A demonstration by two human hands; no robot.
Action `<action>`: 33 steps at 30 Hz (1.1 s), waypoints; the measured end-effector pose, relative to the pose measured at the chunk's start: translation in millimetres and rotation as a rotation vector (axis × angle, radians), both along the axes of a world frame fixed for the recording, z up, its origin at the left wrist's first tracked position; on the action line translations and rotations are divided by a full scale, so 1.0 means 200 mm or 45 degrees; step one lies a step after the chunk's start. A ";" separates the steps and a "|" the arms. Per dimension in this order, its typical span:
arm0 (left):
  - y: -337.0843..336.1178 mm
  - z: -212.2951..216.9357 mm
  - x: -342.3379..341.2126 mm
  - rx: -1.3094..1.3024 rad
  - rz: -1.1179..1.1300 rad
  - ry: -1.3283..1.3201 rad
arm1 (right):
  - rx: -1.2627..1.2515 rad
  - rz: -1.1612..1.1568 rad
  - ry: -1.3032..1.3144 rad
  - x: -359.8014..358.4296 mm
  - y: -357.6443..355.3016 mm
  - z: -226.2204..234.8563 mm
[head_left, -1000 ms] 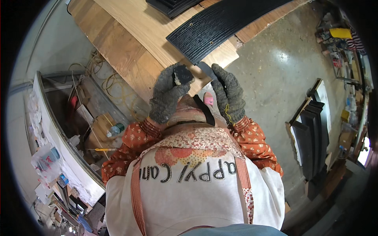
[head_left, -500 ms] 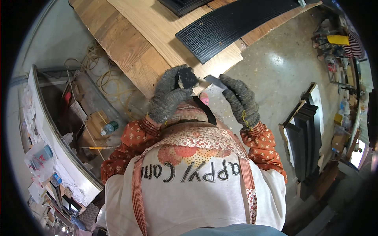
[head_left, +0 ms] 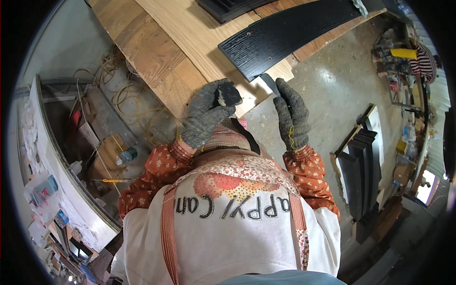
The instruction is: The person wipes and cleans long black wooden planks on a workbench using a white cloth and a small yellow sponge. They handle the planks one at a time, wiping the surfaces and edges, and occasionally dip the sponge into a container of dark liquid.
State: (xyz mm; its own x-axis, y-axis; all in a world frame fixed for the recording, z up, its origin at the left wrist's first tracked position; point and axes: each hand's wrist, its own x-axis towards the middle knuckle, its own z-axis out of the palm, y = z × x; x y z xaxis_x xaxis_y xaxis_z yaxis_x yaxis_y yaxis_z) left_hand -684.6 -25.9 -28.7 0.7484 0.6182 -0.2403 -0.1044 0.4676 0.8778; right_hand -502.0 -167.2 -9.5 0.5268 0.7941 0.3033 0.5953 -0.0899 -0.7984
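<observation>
My left hand [head_left: 205, 113], in a grey knit glove, grips a small black lump [head_left: 230, 94] with a pale, crusty edge, just off the near edge of the wooden worktable [head_left: 161, 57]. In my gloved right hand [head_left: 292, 114] is a flat grey blade like a putty knife [head_left: 270, 84], pinched in the fingers; its handle is hidden. The blade's tip is at the near end of a long, slightly curved black board [head_left: 289, 38] with wood grain and small holes. Whether the tip touches the board I cannot tell.
Another black panel [head_left: 221, 10] lies farther back on the table. To the right, several black strips [head_left: 363, 166] lean together on the floor. At left stand a curved white-topped bench [head_left: 61, 156] and coiled yellowish hose [head_left: 126, 102]. Cluttered shelving [head_left: 408, 118] lines the far right.
My right hand has moved the blade up and slightly right, from near the black lump to the end of the black board. My left hand keeps its grip on the lump.
</observation>
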 end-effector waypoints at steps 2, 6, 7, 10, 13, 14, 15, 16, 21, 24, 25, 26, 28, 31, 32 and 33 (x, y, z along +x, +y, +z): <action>0.01 0.00 0.01 0.024 -0.003 0.009 | -0.131 0.030 -0.104 0.00 0.04 0.01; 0.01 0.00 0.00 0.014 0.036 -0.058 | -0.120 0.139 0.065 -0.08 -0.03 0.02; 0.01 -0.01 0.00 0.080 0.016 -0.027 | -0.123 0.150 0.066 -0.08 -0.02 0.02; 0.01 -0.03 0.00 0.142 0.009 -0.030 | -0.090 0.062 0.020 -0.07 0.01 0.03; 0.04 -0.02 -0.01 0.137 -0.010 -0.057 | -0.160 0.170 0.001 -0.10 0.00 0.07; 0.04 -0.01 -0.02 0.131 -0.034 -0.044 | -0.160 0.165 -0.001 -0.11 0.00 0.09; 0.05 -0.01 -0.02 0.130 -0.041 -0.047 | -0.169 0.204 0.038 -0.11 0.01 0.11; 0.04 0.00 -0.03 0.177 -0.046 -0.088 | -0.177 0.240 0.078 -0.12 0.01 0.12; 0.09 0.06 -0.05 0.162 -0.150 -0.159 | -0.245 0.329 -0.021 -0.18 0.02 0.20; 0.15 0.09 -0.08 0.186 -0.176 -0.056 | -0.266 0.192 -0.086 -0.19 -0.02 0.22; 0.14 0.10 -0.08 0.152 -0.163 -0.065 | -0.304 0.182 -0.046 -0.18 -0.03 0.24; 0.15 0.10 -0.08 0.165 -0.199 -0.079 | -0.293 0.144 -0.055 -0.19 -0.02 0.25; 0.14 0.10 -0.07 0.443 -0.235 -0.048 | -0.256 0.242 -0.052 -0.24 0.01 0.27; 0.13 0.11 -0.07 0.411 -0.189 -0.024 | -0.266 0.189 -0.092 -0.21 -0.02 0.27; 0.13 0.11 -0.07 0.355 -0.149 -0.010 | -0.247 0.169 -0.040 -0.19 -0.03 0.28; 0.12 0.12 -0.07 0.410 -0.156 0.052 | -0.192 0.158 0.003 -0.16 -0.05 0.25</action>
State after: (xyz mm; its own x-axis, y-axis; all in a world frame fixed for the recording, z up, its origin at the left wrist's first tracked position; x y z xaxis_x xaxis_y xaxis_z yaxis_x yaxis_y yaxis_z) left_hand -699.6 -0.9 -4.2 0.8154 0.5735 -0.0783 -0.0268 0.1725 0.9846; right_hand -534.3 -178.1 41.0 0.4224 0.8894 0.1748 0.6076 -0.1348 -0.7827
